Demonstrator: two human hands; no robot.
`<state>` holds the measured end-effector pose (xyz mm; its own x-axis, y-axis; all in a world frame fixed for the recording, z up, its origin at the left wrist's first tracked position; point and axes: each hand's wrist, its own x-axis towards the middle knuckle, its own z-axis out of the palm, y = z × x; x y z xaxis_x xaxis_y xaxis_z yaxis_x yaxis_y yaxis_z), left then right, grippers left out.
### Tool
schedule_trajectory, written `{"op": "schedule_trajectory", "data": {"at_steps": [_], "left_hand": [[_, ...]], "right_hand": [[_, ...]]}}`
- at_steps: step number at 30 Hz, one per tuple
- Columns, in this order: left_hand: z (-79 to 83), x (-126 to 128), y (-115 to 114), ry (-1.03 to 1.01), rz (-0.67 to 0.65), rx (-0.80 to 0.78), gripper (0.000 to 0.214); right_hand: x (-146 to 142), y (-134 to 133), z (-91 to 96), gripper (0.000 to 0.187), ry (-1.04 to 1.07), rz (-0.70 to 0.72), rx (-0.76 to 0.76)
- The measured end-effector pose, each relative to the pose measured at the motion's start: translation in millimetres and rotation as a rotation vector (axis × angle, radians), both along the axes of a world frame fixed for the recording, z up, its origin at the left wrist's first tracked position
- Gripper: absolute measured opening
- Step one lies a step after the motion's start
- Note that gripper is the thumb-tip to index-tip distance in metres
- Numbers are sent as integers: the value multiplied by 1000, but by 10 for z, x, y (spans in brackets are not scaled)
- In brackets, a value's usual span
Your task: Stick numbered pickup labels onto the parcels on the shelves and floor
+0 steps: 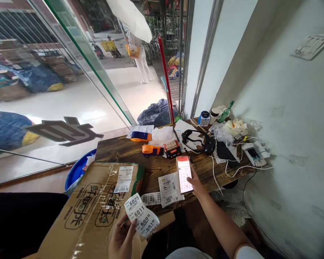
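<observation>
My left hand [124,235] pinches a curling strip of white number labels [142,216], printed 6025, 6011, 6009 and 6010. It is held above the right side of a taped cardboard box [94,201]. My right hand [196,182] is at the right edge of a smartphone [184,174] with a lit, red-topped screen, its thumb over the lower part of the screen. Just left of the phone lies a white shipping label [169,190] marked 6025. Beside that, more number labels [151,198] rest on the table, partly covered by the held strip.
On the wooden table [116,149] sit a portable label printer [172,148], two orange devices [152,150], a black headset [198,141], plastic bags [228,130] and a power strip [256,154] with cables. A blue tub [78,169] stands left. Beyond the glass, a person holds an umbrella [133,18].
</observation>
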<state>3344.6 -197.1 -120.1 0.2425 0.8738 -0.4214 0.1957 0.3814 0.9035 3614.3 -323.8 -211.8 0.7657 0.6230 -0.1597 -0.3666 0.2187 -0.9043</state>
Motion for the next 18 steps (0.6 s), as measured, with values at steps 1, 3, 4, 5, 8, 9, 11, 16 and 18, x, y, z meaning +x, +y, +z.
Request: {"op": "schedule_trajectory", "data": {"at_steps": [1,3,4,5,8,9,11,16,18], "left_hand": [[-14,27,8,-3,-8,-6,73],[-43,74,24,-11,-24,-3,73],[-54,91,33,-13,-30,9,72],[-61,100,41,-13,-36,25,71],[-72,86,56,8,-57,89,68],[-76,72,59,20,-63,111,66],[-89,53,77,70,-75,162,64],[-94,318,313,421,-187,468,47],[-85,582,450,442,-195,561,51]], "right_hand": [[-58,-20,56,58,145,1,84],[-150,-14,116,50,341,-22,160],[-183,3,119,47,395,-39,164],[-207,23,109,45,433,-57,159],[-241,62,25,44,475,-102,116],[-241,63,-6,44,473,-110,101],[-231,44,-54,44,448,-114,88],[-193,-83,-15,45,397,-96,97],[-201,-156,74,48,380,-64,100]]}}
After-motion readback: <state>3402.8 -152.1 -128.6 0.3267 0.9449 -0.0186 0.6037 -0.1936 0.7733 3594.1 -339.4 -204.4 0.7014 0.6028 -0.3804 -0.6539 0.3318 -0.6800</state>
